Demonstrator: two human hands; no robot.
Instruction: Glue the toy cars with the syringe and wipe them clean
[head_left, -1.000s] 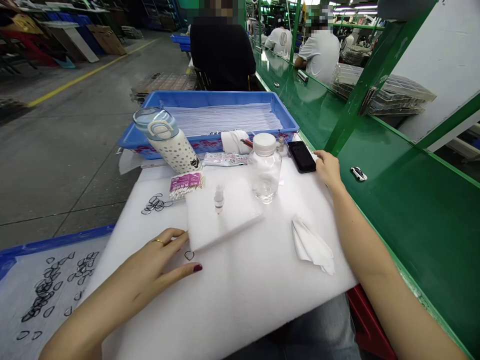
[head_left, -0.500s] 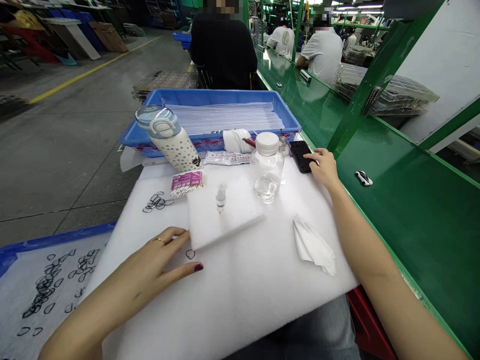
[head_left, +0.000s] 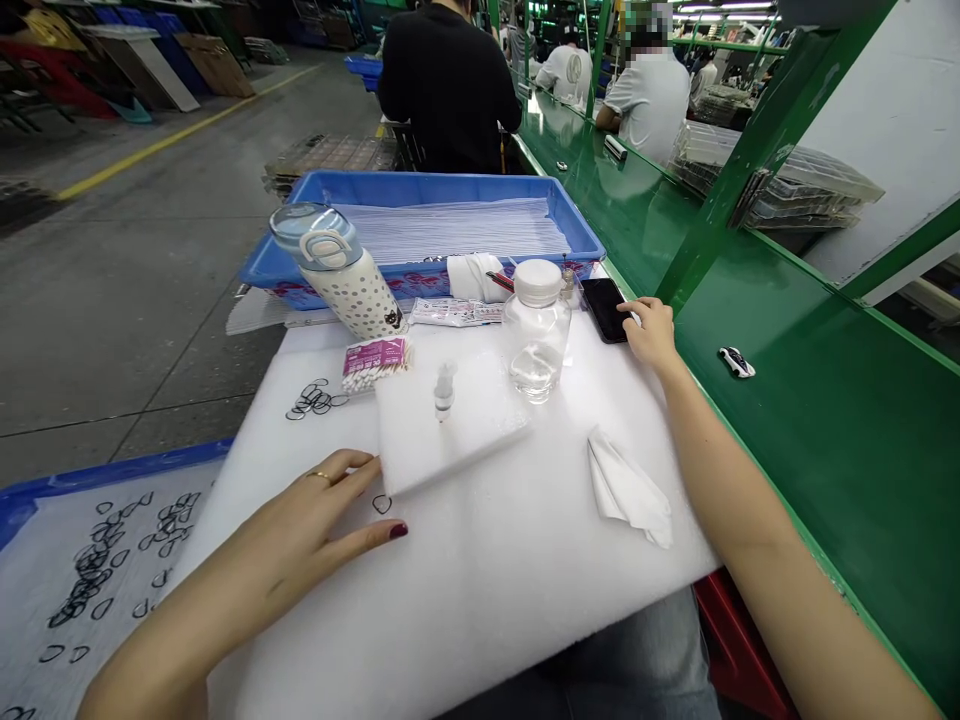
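My left hand (head_left: 337, 510) lies on the white foam sheet (head_left: 480, 570), fingers apart, with its fingertips at the left edge of a white foam block (head_left: 480, 440). A small dark ring (head_left: 382, 504) lies between its thumb and index finger, not gripped. On the block stands a small clear tube (head_left: 443, 392). My right hand (head_left: 651, 332) rests at the right edge of a black phone (head_left: 604, 310), fingers stretched onto it. Left of the phone is a clear jar with a white lid (head_left: 536, 330), partly filled with liquid. A crumpled white cloth (head_left: 628, 490) lies nearer to me.
Behind stand a spotted bottle (head_left: 341, 275) and a blue tray (head_left: 450, 185) of white sheets. A cotton swab pack (head_left: 375, 362) and dark rings (head_left: 315, 400) lie left. Rings fill a lower-left tray (head_left: 172, 457). A toy car (head_left: 736, 362) sits on the green belt (head_left: 825, 440).
The toy car on the belt appears slightly farther right. My right fingers have shifted a little toward the phone's edge, and its screen is more visible. My left hand stays put.
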